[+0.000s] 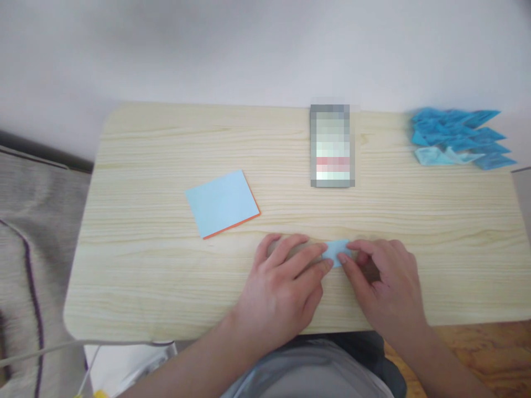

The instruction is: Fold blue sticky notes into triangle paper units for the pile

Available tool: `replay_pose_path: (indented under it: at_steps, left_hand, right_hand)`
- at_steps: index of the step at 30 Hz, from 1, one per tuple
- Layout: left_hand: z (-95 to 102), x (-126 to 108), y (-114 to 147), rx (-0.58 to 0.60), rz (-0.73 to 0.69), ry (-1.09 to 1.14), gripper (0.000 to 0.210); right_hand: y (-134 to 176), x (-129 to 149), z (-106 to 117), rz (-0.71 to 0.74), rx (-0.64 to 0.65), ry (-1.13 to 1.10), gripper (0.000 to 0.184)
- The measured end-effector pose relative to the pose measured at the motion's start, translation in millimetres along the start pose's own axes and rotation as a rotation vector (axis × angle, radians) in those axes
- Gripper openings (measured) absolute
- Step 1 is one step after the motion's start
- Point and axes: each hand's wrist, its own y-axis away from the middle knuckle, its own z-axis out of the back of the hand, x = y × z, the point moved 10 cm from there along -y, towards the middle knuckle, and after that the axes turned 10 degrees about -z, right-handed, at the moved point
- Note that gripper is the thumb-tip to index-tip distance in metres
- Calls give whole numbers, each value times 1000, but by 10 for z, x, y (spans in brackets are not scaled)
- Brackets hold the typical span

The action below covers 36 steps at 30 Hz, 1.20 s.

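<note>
A small piece of light blue folded paper (336, 252) lies near the front of the table between my two hands. The fingertips of my left hand (286, 276) hold the paper's left side, while its other fingers are spread on the wood. At the paper's right edge, my right hand (388, 279) pinches it between thumb and index finger. My fingertips hide parts of the paper's edges, so its exact folds cannot be made out.
A stack of square paper (223, 203), light blue on top with an orange edge, lies left of centre. Behind my hands is a blurred-out phone-like device (332, 145). Several folded blue paper pieces (456, 138) sit at the back right of the wooden table (145, 276), near the wall.
</note>
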Motion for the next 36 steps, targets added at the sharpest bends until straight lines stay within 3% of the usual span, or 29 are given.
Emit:
replay_pose_path:
  at_steps: [12,19,26,30,36]
  left_hand:
    - [9,-56,26,-47,-48,-46,29]
    - [36,-118,14,-49,-82,-77,26]
    - [29,-199,-106,-78,-47,-94,19]
    - [54,-183,-164,-102,20,-88,32]
    - [79,-183,-248,-101,48,-71,46]
  right_hand:
    - [108,-100,57,-1,-39,13,26]
    - [61,-194,85,11,19,-55,23]
    - [113,-110,147,-6,-64,-120,25]
    - [130,-76,126,13,-41,-191,21]
    - [103,-136,124,-17,-45,-234,41]
